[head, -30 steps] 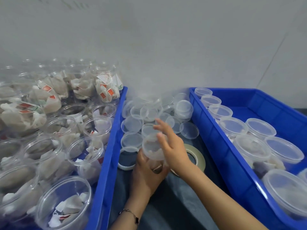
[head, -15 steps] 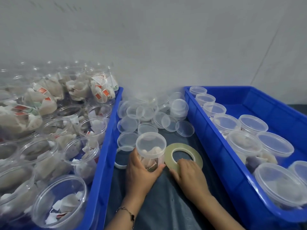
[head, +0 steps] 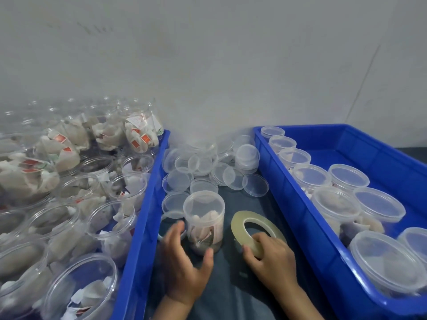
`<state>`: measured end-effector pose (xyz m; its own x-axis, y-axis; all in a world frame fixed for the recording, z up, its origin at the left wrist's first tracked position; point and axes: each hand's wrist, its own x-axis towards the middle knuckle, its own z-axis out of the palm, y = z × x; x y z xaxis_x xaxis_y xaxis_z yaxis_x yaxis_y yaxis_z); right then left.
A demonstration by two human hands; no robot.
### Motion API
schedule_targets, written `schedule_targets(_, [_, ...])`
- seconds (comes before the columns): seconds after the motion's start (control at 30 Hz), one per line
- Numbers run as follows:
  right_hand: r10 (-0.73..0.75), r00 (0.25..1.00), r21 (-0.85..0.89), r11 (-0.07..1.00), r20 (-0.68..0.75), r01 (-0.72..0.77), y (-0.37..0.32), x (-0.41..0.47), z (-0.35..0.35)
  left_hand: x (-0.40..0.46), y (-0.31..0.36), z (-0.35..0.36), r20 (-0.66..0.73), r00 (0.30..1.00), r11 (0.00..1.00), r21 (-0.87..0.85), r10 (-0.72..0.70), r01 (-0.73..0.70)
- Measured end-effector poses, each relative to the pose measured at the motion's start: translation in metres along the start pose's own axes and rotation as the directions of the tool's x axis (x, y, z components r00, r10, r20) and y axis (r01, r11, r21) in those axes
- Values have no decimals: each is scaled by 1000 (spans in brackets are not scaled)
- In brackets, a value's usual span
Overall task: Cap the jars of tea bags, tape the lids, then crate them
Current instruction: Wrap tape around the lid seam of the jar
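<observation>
A clear capped jar of tea bags (head: 204,218) stands on the dark cloth between two blue crates. My left hand (head: 184,264) curls round its lower part, fingers at its left side and thumb at its front base. To its right lies a roll of clear tape (head: 238,225). My right hand (head: 272,262) pinches the roll's near edge between thumb and fingers. Behind the jar is a heap of loose clear lids (head: 208,165).
The left blue crate (head: 147,204) is packed with open jars of tea bags (head: 120,225), some stacked at the back. The right blue crate (head: 288,195) holds several capped jars (head: 337,209) along its left side. A grey wall stands close behind.
My right hand left the jar's lid, dropped to the tape roll and now grips its near edge. My left hand has slid lower on the jar. The view moved closer.
</observation>
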<state>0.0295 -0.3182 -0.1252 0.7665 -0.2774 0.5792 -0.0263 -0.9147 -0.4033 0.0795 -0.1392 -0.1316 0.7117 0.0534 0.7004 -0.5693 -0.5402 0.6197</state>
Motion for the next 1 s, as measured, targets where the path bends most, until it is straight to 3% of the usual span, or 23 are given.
schedule_targets(0.03, [16,1000,17,1000,13,-16,-1,0,-1,-7,5,-3,37,999,997,-73,38,-36])
schedule_targets(0.1, [16,1000,36,999,18,-17,-1,0,-2,-10,21,-3,301,954,987,-152,7,41])
schedule_targets(0.17, [-9,1000,27,1000,15,8,-2,-1,-4,-13,37,6,609,783,966,-105,-126,237])
schedule_targets(0.2, [-16,1000,26,1000,24,16,-1,-1,-4,-13,42,14,673,713,935,-88,-199,344])
schedule_targets(0.27, [-7,999,34,999,42,5,-1,-1,-5,-10,45,28,695,648,836,-124,-311,535])
schedule_targets(0.33, [4,999,37,999,41,-6,0,-1,-6,-7,45,36,667,650,753,-200,-364,627])
schedule_targets(0.43, [12,999,39,999,47,-14,-2,-1,-6,-6,41,37,573,694,750,-194,-436,632])
schedule_targets(0.53, [3,999,22,1000,46,-4,-2,-2,-7,-2,41,33,573,675,728,-185,-465,660])
schedule_targets(0.77, [-23,994,-6,1000,108,24,-1,-2,-6,4,35,28,628,700,907,24,-341,420])
schedule_targets(0.9, [-94,982,-52,993,166,104,-2,-3,-4,5,39,21,658,651,921,196,-378,336])
schedule_targets(1.0, [-147,967,-115,978,207,174,-3,-1,-1,10,44,9,715,558,906,330,-422,264])
